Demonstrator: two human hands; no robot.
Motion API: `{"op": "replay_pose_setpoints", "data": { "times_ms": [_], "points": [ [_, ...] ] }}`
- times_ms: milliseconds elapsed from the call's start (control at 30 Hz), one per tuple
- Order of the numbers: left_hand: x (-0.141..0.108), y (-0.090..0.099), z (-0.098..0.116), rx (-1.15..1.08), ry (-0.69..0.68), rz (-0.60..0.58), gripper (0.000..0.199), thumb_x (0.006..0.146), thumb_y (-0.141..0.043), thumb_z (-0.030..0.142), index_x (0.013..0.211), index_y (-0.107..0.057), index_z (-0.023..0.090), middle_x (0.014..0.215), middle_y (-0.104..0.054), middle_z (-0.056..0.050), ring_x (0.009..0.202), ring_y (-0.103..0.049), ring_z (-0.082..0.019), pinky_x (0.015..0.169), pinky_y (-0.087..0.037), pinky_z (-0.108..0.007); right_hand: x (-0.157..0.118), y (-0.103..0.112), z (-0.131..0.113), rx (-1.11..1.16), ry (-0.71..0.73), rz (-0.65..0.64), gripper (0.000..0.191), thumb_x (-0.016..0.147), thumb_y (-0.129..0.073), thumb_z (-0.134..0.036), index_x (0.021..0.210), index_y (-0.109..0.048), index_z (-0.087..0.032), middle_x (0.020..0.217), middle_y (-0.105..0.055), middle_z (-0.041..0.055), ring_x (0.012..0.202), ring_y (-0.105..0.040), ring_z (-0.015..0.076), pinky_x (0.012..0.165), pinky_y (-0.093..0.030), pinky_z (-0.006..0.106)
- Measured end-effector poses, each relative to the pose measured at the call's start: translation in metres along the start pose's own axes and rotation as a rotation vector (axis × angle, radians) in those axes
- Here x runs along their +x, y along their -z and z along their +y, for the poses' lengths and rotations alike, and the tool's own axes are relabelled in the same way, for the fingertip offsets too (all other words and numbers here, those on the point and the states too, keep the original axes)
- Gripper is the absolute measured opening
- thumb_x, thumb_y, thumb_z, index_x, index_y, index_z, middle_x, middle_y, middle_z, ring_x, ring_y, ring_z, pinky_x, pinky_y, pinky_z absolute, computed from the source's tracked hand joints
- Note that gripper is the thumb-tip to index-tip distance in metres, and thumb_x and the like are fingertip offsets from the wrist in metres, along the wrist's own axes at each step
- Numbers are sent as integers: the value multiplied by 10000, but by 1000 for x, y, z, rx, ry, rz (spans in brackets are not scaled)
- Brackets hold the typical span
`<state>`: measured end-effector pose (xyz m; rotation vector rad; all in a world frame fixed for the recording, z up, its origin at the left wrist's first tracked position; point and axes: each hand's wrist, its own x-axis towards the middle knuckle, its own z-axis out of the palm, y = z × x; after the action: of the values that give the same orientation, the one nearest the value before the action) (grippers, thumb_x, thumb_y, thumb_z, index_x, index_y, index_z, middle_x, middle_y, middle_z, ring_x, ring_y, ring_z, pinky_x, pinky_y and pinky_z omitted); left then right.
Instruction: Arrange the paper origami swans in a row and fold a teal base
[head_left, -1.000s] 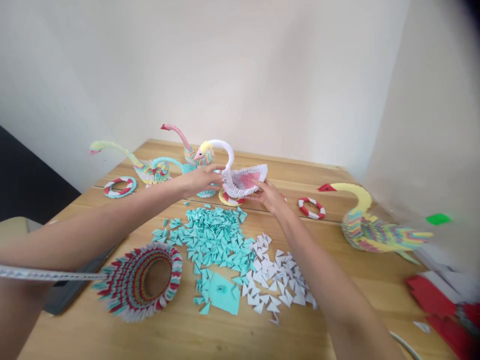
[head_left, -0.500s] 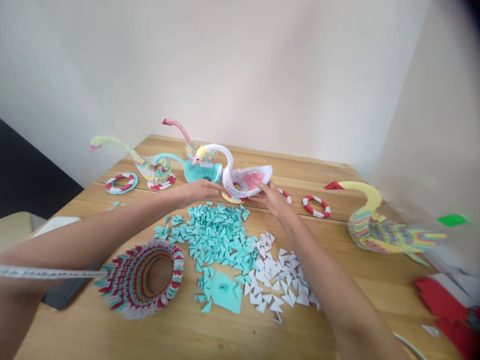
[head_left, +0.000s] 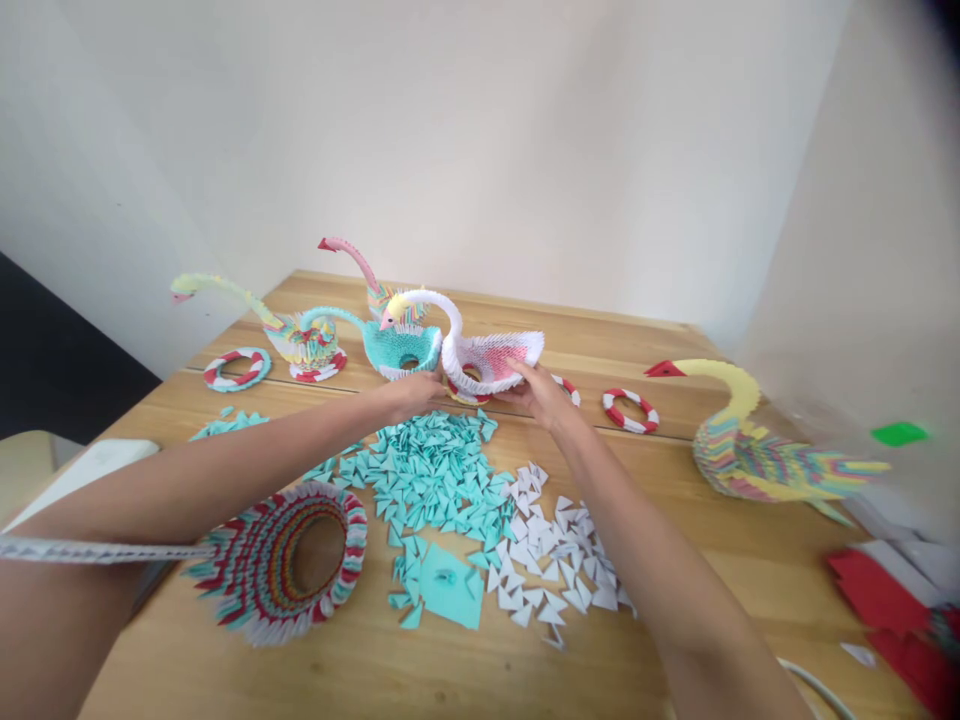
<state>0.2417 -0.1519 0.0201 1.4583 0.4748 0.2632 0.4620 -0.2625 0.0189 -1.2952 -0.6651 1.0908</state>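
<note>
A white paper swan [head_left: 448, 345] with a pink inner patch, a yellow head and a pink beak sits on a red and yellow paper ring [head_left: 471, 397]. My right hand [head_left: 534, 390] grips the swan's right side, thumb over the rim and fingers underneath. At the swan's lower left, my left hand [head_left: 412, 394] has its fingers close together against the base; their tips are partly hidden. Just behind that hand stands a turquoise paper swan [head_left: 397, 350]. Loose turquoise paper triangles [head_left: 439, 465] and white paper triangles [head_left: 551, 545] are heaped in front.
A striped paper swan body [head_left: 274, 560] lies under my left forearm. A yellow swan [head_left: 739, 445] stands at right, near a red-and-white ring [head_left: 631, 411]. Farther left are a pale yellow-green swan [head_left: 296, 340], a pink-necked swan [head_left: 360, 262] and another ring [head_left: 237, 369]. Red paper [head_left: 877, 590] lies lower right.
My left hand has shifted slightly down and its fingers have drawn in by the white swan's base. My right hand keeps hold of the swan's side. The view has shifted slightly.
</note>
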Motion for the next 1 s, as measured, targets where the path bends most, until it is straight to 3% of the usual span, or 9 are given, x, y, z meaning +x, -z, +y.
{"op": "replay_pose_setpoints", "data": {
  "times_ms": [133,333,467,600,767,1000],
  "points": [
    [4,-12,9,-77,116,59,372,757,-711,106,1125,-703,159,1194,-736,-134,1211,-654,-308,1099,-487,-501,1,6,-3,2,13,-16,316,801,-765,-374,1088,-670,-283,1078,-789,25,974,-748,278,939,-644,530],
    [13,-26,17,-84,79,36,447,730,-703,103,1174,-718,146,1357,-699,-158,1382,-561,-358,1196,-424,-522,6,14,-2,-69,75,14,310,808,-752,-408,1063,-643,-271,1014,-777,47,976,-744,282,880,-659,484],
    [11,-24,22,-16,88,74,491,778,-721,171,1266,-667,158,1367,-685,-148,1377,-561,-354,1165,-453,-499,7,17,0,-101,92,32,331,822,-743,-390,1113,-637,-274,1088,-783,42,995,-751,278,898,-657,497],
    [9,-20,27,78,68,162,591,819,-729,241,1382,-572,152,1438,-624,-170,1401,-526,-339,1199,-404,-493,8,17,-1,-90,91,32,334,818,-744,-386,1114,-650,-262,1125,-788,48,1002,-760,283,915,-653,515],
    [13,-24,32,6,16,121,685,830,-693,212,1470,-461,135,1474,-581,-195,1374,-548,-303,1207,-386,-485,10,18,-8,-92,102,49,359,782,-759,-373,1099,-666,-233,1113,-793,69,1010,-767,307,895,-656,513],
    [24,-20,22,25,-2,98,639,822,-723,271,1411,-504,160,1513,-554,-178,1403,-523,-297,1211,-377,-468,5,22,-4,-98,112,55,417,767,-776,-402,1135,-632,-266,1165,-781,56,1030,-763,300,904,-650,517]
  ]
}}
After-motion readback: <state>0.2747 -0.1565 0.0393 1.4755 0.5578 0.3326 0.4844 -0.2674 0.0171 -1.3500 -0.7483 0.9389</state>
